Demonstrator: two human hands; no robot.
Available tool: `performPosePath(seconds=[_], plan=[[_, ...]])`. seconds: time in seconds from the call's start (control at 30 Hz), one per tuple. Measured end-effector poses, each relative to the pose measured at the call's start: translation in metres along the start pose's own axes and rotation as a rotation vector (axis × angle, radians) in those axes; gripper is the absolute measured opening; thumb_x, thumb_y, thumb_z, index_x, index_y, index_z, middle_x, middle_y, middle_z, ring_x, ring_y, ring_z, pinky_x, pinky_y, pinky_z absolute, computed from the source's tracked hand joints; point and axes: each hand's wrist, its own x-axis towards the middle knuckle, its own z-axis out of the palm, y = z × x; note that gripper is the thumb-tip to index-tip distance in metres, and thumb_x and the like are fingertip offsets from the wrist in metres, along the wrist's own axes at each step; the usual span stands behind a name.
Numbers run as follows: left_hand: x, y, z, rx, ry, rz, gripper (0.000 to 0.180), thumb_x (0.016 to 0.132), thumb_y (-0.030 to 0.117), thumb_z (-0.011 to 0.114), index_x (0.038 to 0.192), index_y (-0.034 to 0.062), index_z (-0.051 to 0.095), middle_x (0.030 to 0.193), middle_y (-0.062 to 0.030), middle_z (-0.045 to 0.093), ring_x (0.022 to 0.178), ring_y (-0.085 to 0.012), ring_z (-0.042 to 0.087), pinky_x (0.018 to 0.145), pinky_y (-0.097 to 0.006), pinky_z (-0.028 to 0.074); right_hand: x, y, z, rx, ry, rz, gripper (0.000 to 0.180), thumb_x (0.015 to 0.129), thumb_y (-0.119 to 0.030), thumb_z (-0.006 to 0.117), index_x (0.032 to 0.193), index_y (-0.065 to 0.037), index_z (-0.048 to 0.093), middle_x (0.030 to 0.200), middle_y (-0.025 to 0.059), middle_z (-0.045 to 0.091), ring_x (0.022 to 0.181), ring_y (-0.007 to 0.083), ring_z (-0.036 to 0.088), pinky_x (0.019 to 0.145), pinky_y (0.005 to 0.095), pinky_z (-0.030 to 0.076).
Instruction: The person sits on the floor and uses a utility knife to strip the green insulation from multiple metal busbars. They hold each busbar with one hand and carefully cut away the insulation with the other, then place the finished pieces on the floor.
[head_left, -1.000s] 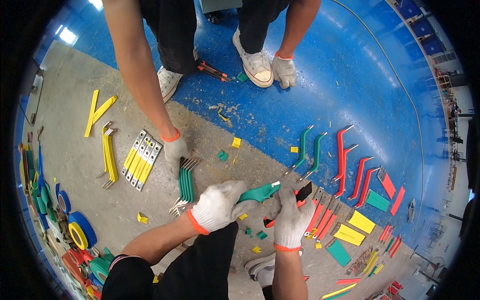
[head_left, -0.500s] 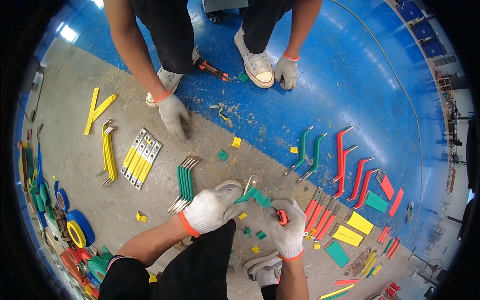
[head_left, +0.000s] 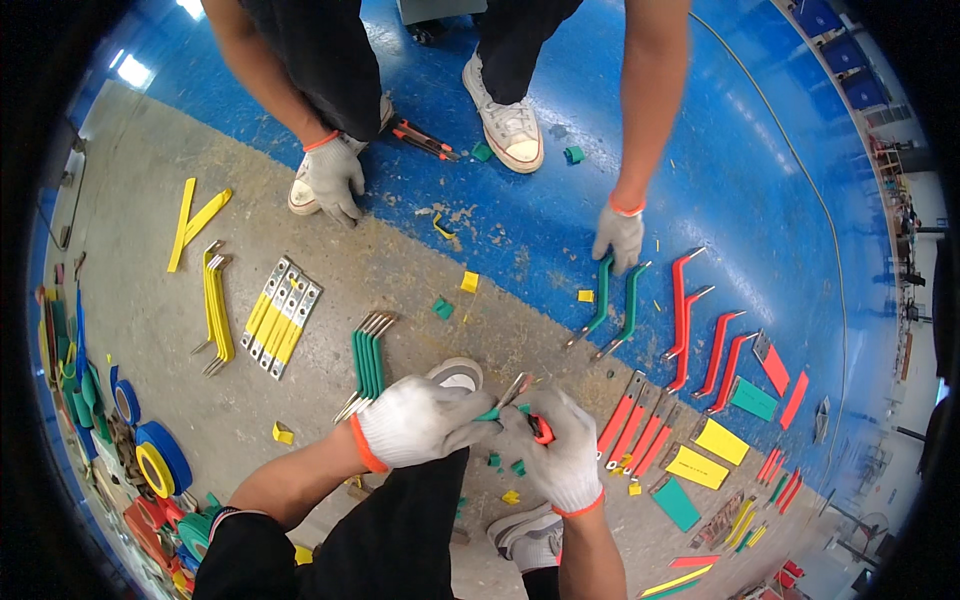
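While both gloved hands meet, a green bar gets worked.
Left hand grips bar; right hand closed on red-handled cutter (blade hidden).

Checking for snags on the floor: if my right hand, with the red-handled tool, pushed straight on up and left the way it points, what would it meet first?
Most likely the green-sleeved metal bar held by your left hand; the right hand nearly touches it already. Beyond lies the tape roll, though depth is unclear.
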Motion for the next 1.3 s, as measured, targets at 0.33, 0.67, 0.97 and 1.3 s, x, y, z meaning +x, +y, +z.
performPosePath(seconds=[0.33,0.67,0.97,1.3], plan=[[-0.022,-0.002,-0.020,-0.656,0.211,-0.385,0.021,0.103,0.018,0.053,0.098,0.0002,0.064,0.068,-0.0078,0.058,0.052,-0.0225,0.058,0.050,-0.034,0.046,-0.001,0.053,0.014,0.765,0.710,0.767,0.026,0.100,-0.025,0.069,0.084,-0.010,0.053,0.068,0.0013,0.053,0.046,0.0120,0.046,0.042,0.0307,0.037],[-0.018,-0.018,-0.010,-2.063,0.329,-0.539,0.063,0.106,0.067,0.033,0.080,0.0128,0.051,0.044,0.0033,0.030,0.031,-0.0139,0.029,0.031,-0.033,0.030,-0.027,0.072,0.017,-0.019,0.299,0.546,0.040,0.098,-0.024,0.069,0.126,0.006,0.066,0.116,0.0215,0.074,0.107,0.0303,0.071,0.093,0.0364,0.054],[-0.022,-0.026,-0.001,-2.449,0.128,-0.446,0.069,0.098,0.080,0.037,0.087,0.0137,0.053,0.050,0.0070,0.033,0.033,-0.0077,0.027,0.031,-0.026,0.021,-0.001,0.013,0.031,0.055,0.059,0.346,0.034,0.095,-0.025,0.073,0.117,0.000,0.069,0.101,0.0243,0.073,0.095,0.0395,0.073,0.083,0.0419,0.057],[-0.021,-0.016,-0.014,-2.362,0.175,-0.427,0.049,0.105,0.057,0.052,0.124,0.0133,0.061,0.073,0.0041,0.047,0.045,-0.0078,0.037,0.037,-0.026,0.029,0.006,-0.018,0.035,0.259,-0.150,0.313,0.036,0.095,-0.025,0.072,0.120,0.000,0.069,0.104,0.0208,0.075,0.097,0.0315,0.074,0.087,0.0394,0.056]])
